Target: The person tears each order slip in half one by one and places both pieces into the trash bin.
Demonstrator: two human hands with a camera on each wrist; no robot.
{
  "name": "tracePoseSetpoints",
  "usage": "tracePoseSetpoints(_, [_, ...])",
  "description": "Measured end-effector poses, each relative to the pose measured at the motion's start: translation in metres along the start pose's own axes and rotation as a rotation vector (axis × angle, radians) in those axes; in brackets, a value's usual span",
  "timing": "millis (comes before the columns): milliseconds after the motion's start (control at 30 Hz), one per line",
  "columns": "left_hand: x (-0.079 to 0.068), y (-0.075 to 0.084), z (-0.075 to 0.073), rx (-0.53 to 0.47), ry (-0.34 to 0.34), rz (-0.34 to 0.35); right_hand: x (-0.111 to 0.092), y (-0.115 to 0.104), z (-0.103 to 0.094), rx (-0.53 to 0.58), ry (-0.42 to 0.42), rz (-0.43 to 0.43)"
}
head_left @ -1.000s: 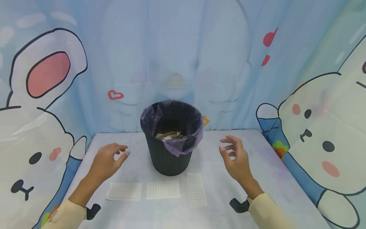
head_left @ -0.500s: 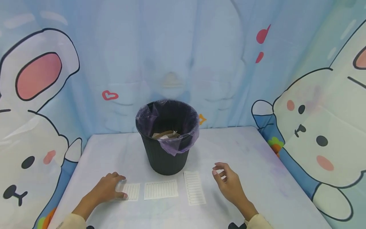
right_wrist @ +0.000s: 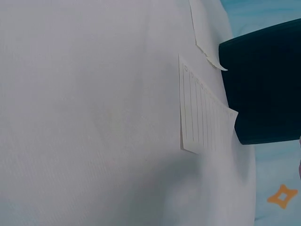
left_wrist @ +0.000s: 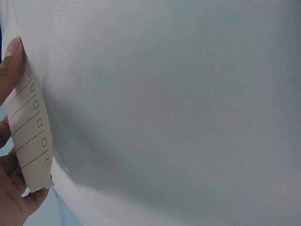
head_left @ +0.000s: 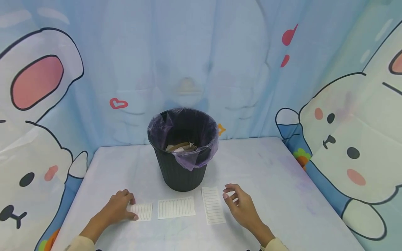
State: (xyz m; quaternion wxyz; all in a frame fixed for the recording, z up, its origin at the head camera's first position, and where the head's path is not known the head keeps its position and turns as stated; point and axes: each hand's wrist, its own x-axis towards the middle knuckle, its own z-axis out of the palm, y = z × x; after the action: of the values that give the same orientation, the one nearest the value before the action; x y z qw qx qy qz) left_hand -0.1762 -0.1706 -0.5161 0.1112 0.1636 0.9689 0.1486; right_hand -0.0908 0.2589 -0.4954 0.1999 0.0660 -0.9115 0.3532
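Observation:
My left hand (head_left: 118, 207) is at the leftmost checklist slip (head_left: 142, 211), a small white sheet with ruled lines and tick boxes. In the left wrist view the thumb lies on this slip (left_wrist: 29, 125) and the fingertips meet its far end, and the paper bows slightly between them. A middle checklist slip (head_left: 176, 207) lies flat to the right of it. Beyond that is a third slip (head_left: 213, 205), turned lengthwise away from me. Just right of the third slip hovers my right hand (head_left: 241, 206), fingers loosely bent and holding nothing.
A black bin (head_left: 180, 171) with a purple plastic liner (head_left: 196, 158) stands behind the slips, some brown and white scraps (head_left: 182, 147) inside. The white-covered table (head_left: 251, 157) ends at a blue cartoon-rabbit curtain (head_left: 188, 52).
My left hand has come down onto the leftmost slip and taken hold of it. The right hand has lowered and moved left toward the third slip.

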Motion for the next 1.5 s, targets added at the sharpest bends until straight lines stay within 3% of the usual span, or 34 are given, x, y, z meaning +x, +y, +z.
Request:
tracePoseSetpoints(300, [-0.008,0.005,-0.009,-0.069,-0.078,-0.030,0.002,-0.009,0.004,-0.019,-0.002,-0.010])
tracePoseSetpoints(533, [-0.015,0.011,-0.013,-0.107,-0.074,-0.004,0.009,-0.020,0.002,0.002,-0.009,-0.066])
tracePoseSetpoints(767, [-0.027,0.032,-0.037,-0.150,-0.019,0.086,0.016,-0.042,0.005,0.034,-0.087,-0.124])
tracePoseSetpoints(900, [-0.036,0.053,-0.052,-0.166,0.006,0.113,0.018,-0.057,0.012,0.035,-0.163,-0.168])
tracePoseSetpoints(1000, [-0.043,0.070,-0.060,-0.161,0.015,0.174,0.019,-0.071,0.018,0.048,-0.226,-0.216])
tracePoseSetpoints(1167, [-0.047,0.094,-0.066,-0.173,-0.016,0.303,0.021,-0.093,0.027,0.094,-0.308,-0.300])
tracePoseSetpoints(1333, [-0.049,0.111,-0.067,-0.191,-0.058,0.374,0.026,-0.112,0.035,0.137,-0.373,-0.397])
tracePoseSetpoints(1500, [-0.048,0.122,-0.064,-0.159,-0.037,0.424,0.034,-0.126,0.041,0.152,-0.410,-0.540])
